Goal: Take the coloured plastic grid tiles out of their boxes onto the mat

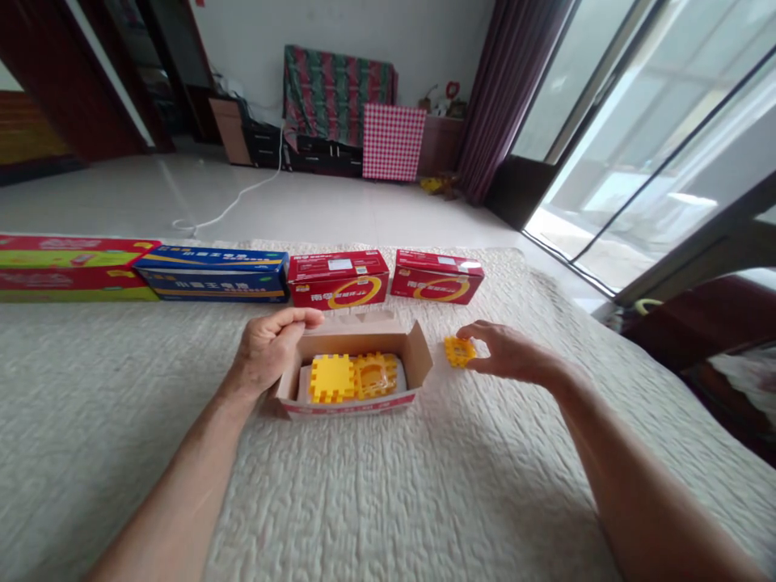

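An open cardboard box (348,411) lies in front of me on the quilted cover, its lid flaps folded outward. Inside are yellow toothed-edge plastic building blocks, one with a solid face (332,377) and one with a round opening (373,377). My left hand (270,347) is closed at the box's back left corner, thumb and forefinger pinching the raised flap. Right of the box, my right hand (506,350) grips another yellow building block (459,352) between thumb and fingers, at or just over the cover; whether it touches is hard to tell.
Behind the open box stand two red boxes (338,279), a blue box (212,275) and red-and-green boxes (73,269) in a row. The quilted cover (376,493) spreads beneath everything. A tiled floor (339,202) and a low cabinet (263,144) lie beyond.
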A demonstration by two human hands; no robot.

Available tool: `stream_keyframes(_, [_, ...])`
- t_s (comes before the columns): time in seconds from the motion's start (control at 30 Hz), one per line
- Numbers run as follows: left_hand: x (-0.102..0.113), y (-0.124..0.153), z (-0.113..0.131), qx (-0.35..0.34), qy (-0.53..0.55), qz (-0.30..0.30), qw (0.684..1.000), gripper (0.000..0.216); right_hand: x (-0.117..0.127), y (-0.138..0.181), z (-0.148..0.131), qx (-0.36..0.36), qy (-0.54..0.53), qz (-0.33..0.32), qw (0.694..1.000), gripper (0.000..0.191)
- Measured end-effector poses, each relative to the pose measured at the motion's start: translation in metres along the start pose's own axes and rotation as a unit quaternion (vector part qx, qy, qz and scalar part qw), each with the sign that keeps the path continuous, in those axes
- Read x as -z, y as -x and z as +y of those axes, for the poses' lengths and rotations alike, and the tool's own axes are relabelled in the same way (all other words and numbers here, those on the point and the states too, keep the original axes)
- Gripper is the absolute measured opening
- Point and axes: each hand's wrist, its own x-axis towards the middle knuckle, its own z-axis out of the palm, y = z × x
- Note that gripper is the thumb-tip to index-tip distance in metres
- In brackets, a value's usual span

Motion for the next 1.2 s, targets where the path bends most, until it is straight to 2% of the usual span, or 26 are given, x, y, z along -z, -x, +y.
stream_keyframes(0.1, [0.0,0.0,-0.001,-0.002,0.001,0.001,1.0,0.022,0.008,0.0,0.001,-0.016,0.005,0.007,1.0,0.031])
stream_keyframes(0.17, [-0.001,0.0,0.0,-0.004,0.008,0.0,1.0,0.022,0.022,0.0,-0.006,-0.033,-0.003,0.046,0.998,0.035])
stream_keyframes(0.27, [-0.002,0.0,0.002,-0.001,0.015,0.002,1.0,0.023,0.051,-0.004,-0.038,-0.029,-0.079,0.131,0.988,0.041])
stream_keyframes(0.33, [-0.003,0.001,0.003,-0.001,0.012,0.004,1.0,0.023,0.069,-0.008,-0.07,0.009,-0.137,0.163,0.977,0.041])
stream_keyframes(0.43, [-0.003,0.001,0.005,-0.005,0.007,0.004,1.0,0.023,0.078,-0.021,-0.119,0.073,-0.121,0.146,0.979,0.039])
stream_keyframes(0.57, [-0.003,0.001,0.004,-0.005,0.006,0.002,1.0,0.023,0.059,-0.042,-0.156,0.129,-0.116,0.095,0.98,0.034])
stream_keyframes(0.7, [-0.004,0.0,0.003,-0.016,0.009,-0.001,1.0,0.023,0.042,-0.047,-0.156,0.122,-0.102,0.031,0.987,0.029])
stream_keyframes(0.87, [-0.005,0.0,0.003,-0.021,0.019,0.001,1.0,0.023,0.041,-0.041,-0.14,0.065,-0.079,0.03,0.994,0.032])
stream_keyframes(1.07, [-0.005,0.0,0.003,-0.022,0.024,0.001,0.999,0.023,0.033,-0.043,-0.14,0.076,-0.084,-0.049,0.992,0.032])
stream_keyframes(1.2, [-0.005,0.001,0.003,-0.018,0.024,0.005,1.0,0.023,0.03,-0.045,-0.142,0.068,-0.073,-0.058,0.993,0.03])
